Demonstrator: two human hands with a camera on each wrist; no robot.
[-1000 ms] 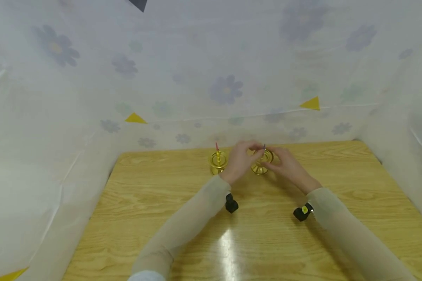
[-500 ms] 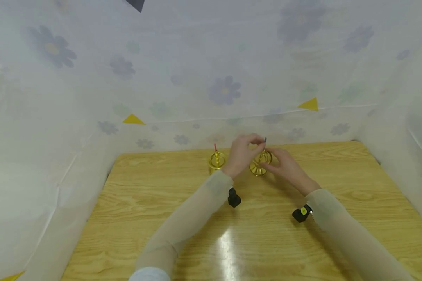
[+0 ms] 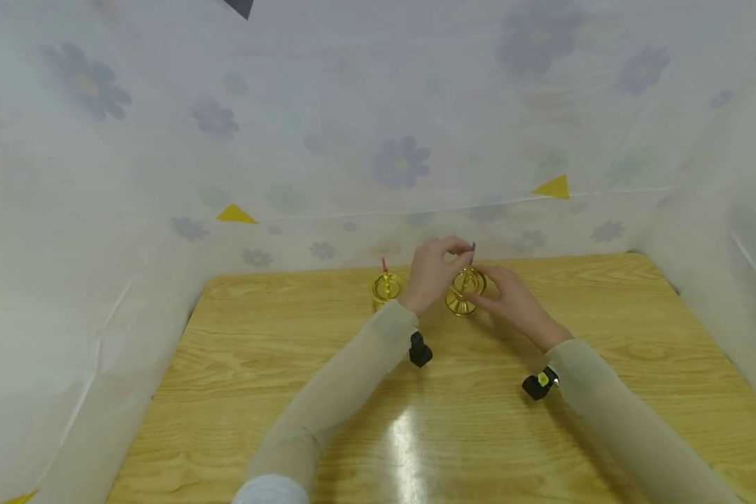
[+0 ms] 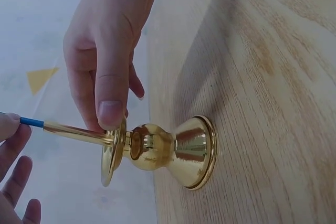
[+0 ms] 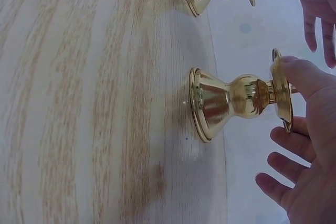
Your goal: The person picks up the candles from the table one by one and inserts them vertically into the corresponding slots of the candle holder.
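2 brass candle holders (image 3: 465, 292), 2 candles (image 3: 473, 248)

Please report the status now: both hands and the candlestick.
Left hand pinches blue candle tip. Right hand thumb on brass candlestick rim, steadying it. Second candlestick beside, clear.

Bright, even light; glare on the table (image 3: 409, 434); wrist views softly blurred

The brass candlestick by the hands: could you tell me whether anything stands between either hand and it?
Nothing visible does. The right hand already touches the rim of the brass candlestick, and the left hand pinches the blue tip of the thin candle standing in it. The second candlestick stands apart to the left.
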